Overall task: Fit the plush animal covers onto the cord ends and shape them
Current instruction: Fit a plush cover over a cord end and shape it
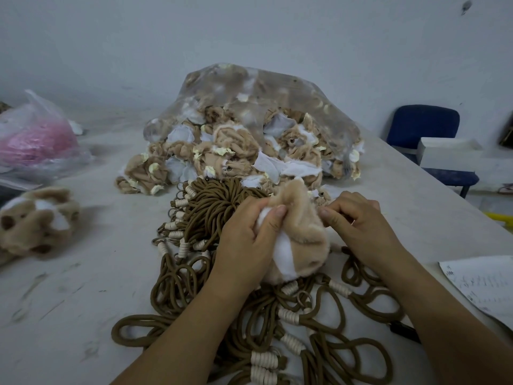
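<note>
A tan and white plush animal cover [301,240] is held above a heap of brown looped cords [211,207] with cream-wrapped ends and metal rings. My left hand [247,237] grips the cover's left side, thumb pressed into the white patch. My right hand [358,220] pinches the cover's right edge with curled fingers. More brown cords [319,329] lie spread under my wrists. Whether a cord end sits inside the cover is hidden.
A clear plastic bag [249,87] spills many tan and white covers [222,151] at the table's back. Finished plush pieces [36,220] lie at the left, near a bag with pink contents [33,140]. A paper sheet [483,284] is at right; a blue chair [422,126] stands beyond.
</note>
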### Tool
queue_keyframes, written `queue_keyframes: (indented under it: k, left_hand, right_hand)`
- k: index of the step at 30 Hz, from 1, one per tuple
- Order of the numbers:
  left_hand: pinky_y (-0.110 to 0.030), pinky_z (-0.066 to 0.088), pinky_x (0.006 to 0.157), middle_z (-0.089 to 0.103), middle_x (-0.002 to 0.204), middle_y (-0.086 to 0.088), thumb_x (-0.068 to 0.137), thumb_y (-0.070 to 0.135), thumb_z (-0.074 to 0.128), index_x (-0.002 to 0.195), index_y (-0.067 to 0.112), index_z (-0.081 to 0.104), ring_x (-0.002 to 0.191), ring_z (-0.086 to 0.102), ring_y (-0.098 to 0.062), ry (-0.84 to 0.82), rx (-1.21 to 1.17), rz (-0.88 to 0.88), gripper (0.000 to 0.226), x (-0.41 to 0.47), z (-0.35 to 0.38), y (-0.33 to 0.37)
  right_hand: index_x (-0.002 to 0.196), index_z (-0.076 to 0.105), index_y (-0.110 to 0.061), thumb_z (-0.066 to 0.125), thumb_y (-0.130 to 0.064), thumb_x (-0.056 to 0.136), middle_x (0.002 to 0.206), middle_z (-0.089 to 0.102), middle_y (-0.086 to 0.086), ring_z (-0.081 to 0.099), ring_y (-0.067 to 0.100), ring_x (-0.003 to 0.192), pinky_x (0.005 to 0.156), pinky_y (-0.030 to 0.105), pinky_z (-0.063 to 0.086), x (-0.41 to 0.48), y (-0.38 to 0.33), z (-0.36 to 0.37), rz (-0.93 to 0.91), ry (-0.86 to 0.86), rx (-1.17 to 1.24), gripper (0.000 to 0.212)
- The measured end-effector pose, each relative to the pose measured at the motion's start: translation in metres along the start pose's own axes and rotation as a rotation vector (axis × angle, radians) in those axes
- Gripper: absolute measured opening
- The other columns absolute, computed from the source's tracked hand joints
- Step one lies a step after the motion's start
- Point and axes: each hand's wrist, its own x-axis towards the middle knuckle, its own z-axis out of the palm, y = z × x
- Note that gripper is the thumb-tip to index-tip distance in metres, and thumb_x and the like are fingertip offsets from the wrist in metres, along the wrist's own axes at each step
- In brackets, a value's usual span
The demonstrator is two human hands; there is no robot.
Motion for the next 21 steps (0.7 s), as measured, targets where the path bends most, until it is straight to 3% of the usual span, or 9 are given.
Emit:
queue_keyframes:
  k: [3,6,9,11,13,16,21]
  left_hand:
    - [-0.017,0.047,0.071,0.061,0.09,0.011,0.094,0.041,0.052,0.097,0.022,0.065,0.084,0.059,-0.004,-0.014,-0.035,-0.011,0.024,-0.001,0.0,-0.001]
    - [-0.022,0.051,0.071,0.063,0.09,0.008,0.092,0.04,0.049,0.096,0.023,0.064,0.083,0.06,-0.006,-0.014,-0.061,-0.021,0.022,-0.001,0.002,0.0]
    - [-0.017,0.05,0.065,0.064,0.089,0.009,0.091,0.039,0.047,0.093,0.031,0.06,0.079,0.061,-0.003,-0.003,-0.091,-0.045,0.015,-0.002,0.003,0.001]
    - [-0.014,0.049,0.063,0.064,0.09,0.017,0.09,0.04,0.047,0.094,0.034,0.056,0.079,0.061,0.001,-0.001,-0.121,-0.065,0.012,-0.001,0.004,0.0]
    - [-0.014,0.049,0.063,0.066,0.089,0.022,0.09,0.039,0.047,0.095,0.033,0.056,0.079,0.062,0.002,-0.025,-0.16,-0.068,0.012,-0.001,0.006,0.0]
    - [-0.02,0.05,0.067,0.068,0.086,0.017,0.092,0.039,0.047,0.093,0.031,0.061,0.081,0.065,-0.004,-0.071,-0.185,-0.068,0.016,-0.002,0.009,-0.001]
    - [-0.028,0.051,0.068,0.064,0.091,0.002,0.089,0.06,0.042,0.097,0.024,0.059,0.082,0.063,-0.012,-0.016,-0.17,-0.03,0.04,0.0,0.005,-0.004]
  right_hand:
    - [0.072,0.063,-0.015,0.04,-0.058,0.079,0.073,0.053,-0.004,0.046,0.0,0.081,0.088,0.03,0.026,0.0,-0.001,0.003,0.022,-0.009,0.032,0.049]
    - [0.072,0.061,-0.015,0.051,-0.038,0.091,0.072,0.051,-0.008,0.047,-0.001,0.075,0.089,0.038,0.033,-0.001,-0.003,0.01,0.042,-0.032,0.059,0.031]
    - [0.065,0.054,-0.024,0.052,-0.025,0.095,0.071,0.05,-0.008,0.046,0.002,0.07,0.085,0.045,0.038,0.0,-0.005,0.015,0.055,-0.038,0.066,0.03]
    - [0.062,0.049,-0.028,0.05,-0.029,0.096,0.069,0.049,-0.007,0.046,0.003,0.069,0.081,0.044,0.037,-0.002,-0.009,0.018,0.072,-0.042,0.09,0.034]
    - [0.07,0.058,-0.021,0.048,-0.027,0.094,0.075,0.057,-0.004,0.051,0.005,0.074,0.083,0.041,0.038,-0.004,-0.011,0.022,0.087,-0.058,0.142,0.027]
    - [0.091,0.065,-0.004,0.053,-0.011,0.095,0.092,0.065,0.007,0.057,0.023,0.092,0.095,0.051,0.039,-0.006,-0.01,0.026,0.089,-0.073,0.149,0.015]
    - [0.088,0.064,-0.012,0.052,-0.025,0.095,0.084,0.066,0.006,0.059,0.027,0.089,0.082,0.046,0.047,-0.007,-0.009,0.028,0.186,0.009,0.259,0.019]
